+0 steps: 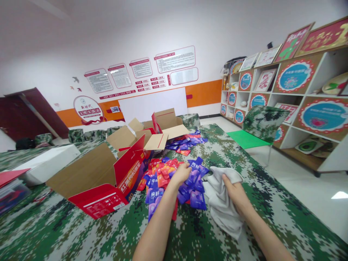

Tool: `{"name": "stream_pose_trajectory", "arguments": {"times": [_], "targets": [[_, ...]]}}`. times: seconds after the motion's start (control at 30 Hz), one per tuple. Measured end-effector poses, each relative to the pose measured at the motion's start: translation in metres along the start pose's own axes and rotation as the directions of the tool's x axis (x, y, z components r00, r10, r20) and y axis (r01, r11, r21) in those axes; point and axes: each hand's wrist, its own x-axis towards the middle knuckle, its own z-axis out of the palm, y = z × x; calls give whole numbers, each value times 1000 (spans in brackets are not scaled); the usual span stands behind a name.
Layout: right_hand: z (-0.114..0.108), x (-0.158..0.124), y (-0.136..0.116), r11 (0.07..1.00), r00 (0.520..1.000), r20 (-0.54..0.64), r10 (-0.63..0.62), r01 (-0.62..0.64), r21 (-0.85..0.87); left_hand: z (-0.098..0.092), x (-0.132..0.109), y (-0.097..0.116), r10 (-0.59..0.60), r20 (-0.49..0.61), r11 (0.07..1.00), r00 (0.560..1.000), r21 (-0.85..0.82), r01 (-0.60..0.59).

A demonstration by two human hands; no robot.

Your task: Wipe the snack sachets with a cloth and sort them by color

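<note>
My left hand [182, 174] reaches over a pile of small sachets, its fingers curled closed beside a purple sachet [196, 167]. What lies inside the fingers, if anything, is hidden. Purple sachets [198, 199] and red-orange sachets [162, 170] are heaped together around and under this hand. A crumpled light grey cloth [221, 203] is gripped in my right hand [236, 192], thumb on top, to the right of the pile. The cloth hangs in folds down onto the camouflage tablecloth.
An open red carton [133, 170] stands left of the pile, flaps spread. Behind it is another open carton [165, 121], near a second heap of sachets [187, 142]. A white box [50, 163] sits far left. A green-seated chair [248, 139] stands by the right table edge.
</note>
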Motion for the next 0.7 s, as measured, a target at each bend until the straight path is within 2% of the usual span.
{"name": "stream_pose_trajectory", "arguments": {"times": [0.03, 0.1, 0.17, 0.27, 0.37, 0.47, 0.57, 0.7], "targets": [[-1, 0, -1, 999, 999, -19, 43, -43, 29, -2, -1, -1, 27, 19, 985, 999, 169, -30], [-1, 0, -1, 992, 995, -23, 100, -98, 81, -3, -6, -3, 69, 16, 890, 998, 451, -68], [-1, -1, 0, 987, 993, -10, 118, -116, 107, -3, -12, -3, 73, -28, 778, 997, 627, -39], [0, 0, 7, 985, 990, -20, 138, -135, 104, -5, -21, -1, 90, -89, 641, 992, 768, 11], [0, 2, 16, 983, 988, -33, 151, -147, 114, -9, -16, 5, 148, -133, 579, 980, 815, 23], [-1, 3, 18, 975, 983, -27, 179, -174, 140, -11, 16, 15, 120, -103, 540, 987, 841, 22], [0, 2, 13, 968, 977, -34, 209, -202, 148, -5, 66, 19, -38, -34, 521, 999, 852, 49], [0, 1, -2, 966, 970, -47, 239, -233, 108, 11, 120, 8, -138, 19, 528, 990, 847, 58]]}}
